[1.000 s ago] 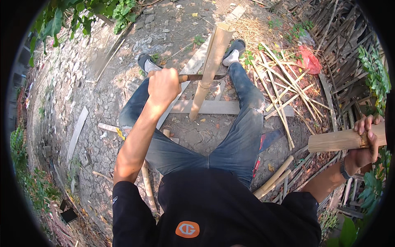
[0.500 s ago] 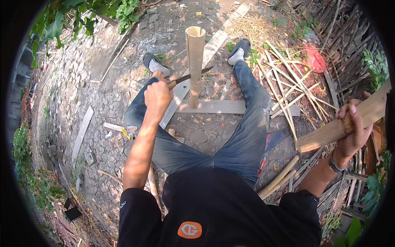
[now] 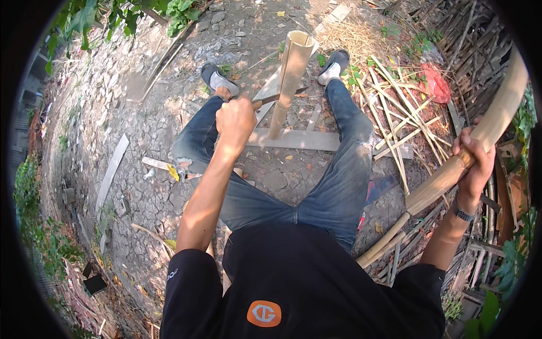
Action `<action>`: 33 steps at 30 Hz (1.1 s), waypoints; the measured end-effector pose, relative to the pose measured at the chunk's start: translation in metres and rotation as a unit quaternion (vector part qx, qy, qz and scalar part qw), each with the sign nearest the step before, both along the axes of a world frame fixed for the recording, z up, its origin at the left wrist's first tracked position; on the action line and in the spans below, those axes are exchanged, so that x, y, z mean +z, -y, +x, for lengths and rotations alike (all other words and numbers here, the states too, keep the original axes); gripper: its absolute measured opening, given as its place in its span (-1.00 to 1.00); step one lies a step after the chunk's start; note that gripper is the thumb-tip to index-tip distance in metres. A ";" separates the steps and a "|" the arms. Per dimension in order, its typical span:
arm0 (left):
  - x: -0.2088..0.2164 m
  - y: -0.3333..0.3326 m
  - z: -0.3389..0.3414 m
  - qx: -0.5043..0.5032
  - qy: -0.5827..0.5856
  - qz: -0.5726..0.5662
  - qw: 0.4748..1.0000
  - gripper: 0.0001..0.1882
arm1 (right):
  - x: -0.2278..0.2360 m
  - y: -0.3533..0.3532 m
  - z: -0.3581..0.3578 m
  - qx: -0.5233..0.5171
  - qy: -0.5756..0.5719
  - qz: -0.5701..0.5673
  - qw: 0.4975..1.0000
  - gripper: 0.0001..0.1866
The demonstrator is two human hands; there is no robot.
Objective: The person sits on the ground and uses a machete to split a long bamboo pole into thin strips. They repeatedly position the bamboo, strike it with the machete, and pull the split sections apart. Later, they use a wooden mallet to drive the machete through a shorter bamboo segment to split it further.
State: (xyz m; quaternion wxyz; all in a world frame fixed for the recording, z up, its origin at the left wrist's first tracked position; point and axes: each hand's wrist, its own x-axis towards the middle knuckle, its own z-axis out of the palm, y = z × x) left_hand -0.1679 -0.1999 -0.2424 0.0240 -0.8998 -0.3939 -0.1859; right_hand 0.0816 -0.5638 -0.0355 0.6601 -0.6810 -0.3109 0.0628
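My left hand (image 3: 236, 121) is closed round the handle of a long knife (image 3: 269, 100). Its dark blade crosses an upright bamboo tube (image 3: 293, 65), and the tip shows on the tube's far right side. A lengthwise split runs down the tube from its open top. The foot of the tube stands by a flat board (image 3: 316, 140) on the ground, between my legs. Out to the right, my right hand (image 3: 479, 164) grips a thick bamboo pole (image 3: 437, 183), which slants from near my knee up toward the upper right rim.
Pale split strips (image 3: 395, 113) lie crossed in a pile right of my right leg. A red plastic bag (image 3: 436, 83) lies behind them. Bamboo poles (image 3: 384, 248) rest by my right hip. A stick fence (image 3: 480, 51) borders the right, and a loose slat (image 3: 113, 169) lies left.
The bamboo tube now tilts with its top to the right. My left hand and the knife have moved right. The pole in my right hand has swung to a steeper slant.
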 end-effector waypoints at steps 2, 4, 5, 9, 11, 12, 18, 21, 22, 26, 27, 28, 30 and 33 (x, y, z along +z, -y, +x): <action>0.002 -0.001 0.007 -0.001 -0.006 -0.013 1.000 -0.76 | 0.005 0.009 0.015 -0.006 0.013 0.173 0.985 -0.60; 0.002 -0.002 0.011 0.000 -0.004 -0.017 1.000 -0.78 | -0.044 -0.005 0.001 -0.046 0.019 0.272 0.961 -0.62; 0.000 0.000 0.019 -0.008 0.006 -0.018 1.000 -0.80 | -0.102 -0.004 -0.012 0.003 0.030 0.138 0.990 -0.64; -0.062 0.005 0.026 -0.056 0.046 -0.096 0.993 -0.77 | -0.156 0.014 -0.015 0.190 -0.198 -0.445 0.852 -0.48; -0.135 0.031 0.027 -0.013 0.123 -0.173 0.977 -0.75 | -0.062 0.013 0.016 0.131 -0.180 -0.300 0.928 -0.57; -0.127 0.024 0.045 -0.041 0.092 -0.160 0.982 -0.76 | -0.030 0.025 0.025 0.066 -0.145 -0.194 0.968 -0.60; -0.105 0.016 0.064 -0.089 0.004 -0.186 0.979 -0.79 | 0.074 0.115 0.098 -0.016 0.042 0.220 0.975 -0.70; -0.108 -0.004 0.030 -0.074 0.096 -0.173 0.977 -0.79 | 0.057 0.132 0.100 -0.034 0.078 0.269 0.959 -0.74; -0.107 -0.013 0.015 -0.037 0.088 -0.182 0.979 -0.75 | 0.042 0.129 0.098 -0.026 0.075 0.270 0.959 -0.75; -0.086 -0.018 -0.022 -0.006 0.145 -0.259 0.955 -0.66 | -0.032 0.068 0.042 -0.071 0.041 0.214 0.973 -0.57; -0.079 -0.023 -0.035 0.009 0.114 -0.273 0.955 -0.64 | -0.048 0.048 0.029 -0.042 0.011 0.175 0.984 -0.53; -0.076 -0.030 -0.041 0.013 0.086 -0.295 0.951 -0.62 | -0.050 0.043 0.021 -0.024 0.005 0.107 0.994 -0.50; -0.095 -0.048 -0.054 -0.017 0.133 -0.376 0.917 -0.54 | -0.048 0.030 0.008 -0.022 0.012 0.024 0.999 -0.46; -0.119 -0.053 -0.059 -0.006 0.187 -0.372 0.909 -0.52 | -0.024 0.006 -0.003 -0.070 0.065 0.029 0.995 -0.42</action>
